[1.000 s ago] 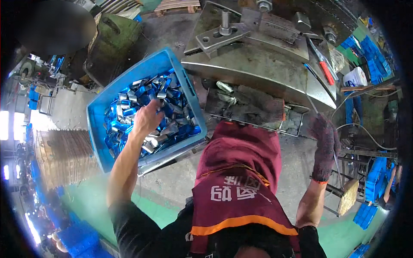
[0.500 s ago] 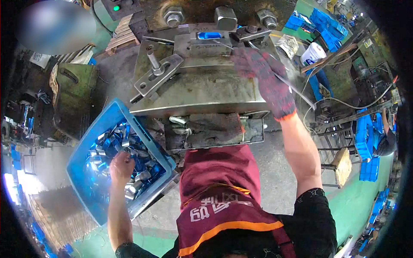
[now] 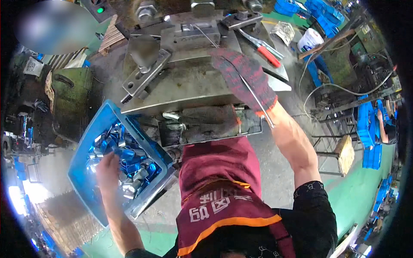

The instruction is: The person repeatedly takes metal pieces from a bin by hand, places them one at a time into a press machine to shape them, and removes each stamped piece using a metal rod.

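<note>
Bare left hand point(image 3: 108, 168) at eight o'clock, down among shiny blue metal parts point(image 3: 124, 159) in blue plastic crate point(image 3: 92, 133); gloved right hand point(image 3: 245, 77) at one o'clock, flat on grey steel press plate point(image 3: 189, 81).

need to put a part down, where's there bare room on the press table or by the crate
Bare steel lies on the press table between the clamp bar and the gloved right hand. The far right edge is crowded by pliers. The blue crate is full of metal parts, with the left hand in it.
</note>
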The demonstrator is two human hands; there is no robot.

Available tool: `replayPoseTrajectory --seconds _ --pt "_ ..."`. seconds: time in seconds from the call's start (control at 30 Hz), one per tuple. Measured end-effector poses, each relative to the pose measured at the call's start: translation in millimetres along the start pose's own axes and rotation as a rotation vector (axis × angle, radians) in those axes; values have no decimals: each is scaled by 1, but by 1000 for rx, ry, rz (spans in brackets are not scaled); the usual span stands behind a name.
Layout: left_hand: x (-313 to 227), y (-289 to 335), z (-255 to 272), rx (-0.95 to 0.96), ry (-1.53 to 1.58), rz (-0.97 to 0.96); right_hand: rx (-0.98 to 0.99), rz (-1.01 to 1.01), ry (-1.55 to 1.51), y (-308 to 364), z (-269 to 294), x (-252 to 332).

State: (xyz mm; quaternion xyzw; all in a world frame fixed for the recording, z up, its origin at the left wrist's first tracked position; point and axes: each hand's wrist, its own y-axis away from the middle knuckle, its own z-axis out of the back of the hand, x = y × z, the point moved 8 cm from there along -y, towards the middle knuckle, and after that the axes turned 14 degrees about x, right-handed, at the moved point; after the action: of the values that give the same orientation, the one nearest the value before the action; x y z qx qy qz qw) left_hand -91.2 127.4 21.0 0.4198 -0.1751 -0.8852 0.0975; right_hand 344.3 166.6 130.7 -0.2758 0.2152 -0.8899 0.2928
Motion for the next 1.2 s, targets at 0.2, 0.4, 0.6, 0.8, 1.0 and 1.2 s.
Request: replayPoseTrajectory --seconds 0.2,0.4,0.6,0.8,1.0,1.2 --pt "-121 -34 -58 -31 273 -369 -102 -105 -96 63 19 16" --pt "-236 -110 -141 309 764 -545 -109 -375 -390 104 28 12" --pt "-289 -162 -167 332 884 -497 7 -608 -463 114 15 13" --pt "-247 -138 -157 271 844 -498 80 -573 -492 104 8 20" --pt "-141 -74 -116 172 613 -437 35 -359 -422 94 -7 24" --pt "-26 -12 -29 -232 17 -169 -13 -429 -690 119 -19 23"
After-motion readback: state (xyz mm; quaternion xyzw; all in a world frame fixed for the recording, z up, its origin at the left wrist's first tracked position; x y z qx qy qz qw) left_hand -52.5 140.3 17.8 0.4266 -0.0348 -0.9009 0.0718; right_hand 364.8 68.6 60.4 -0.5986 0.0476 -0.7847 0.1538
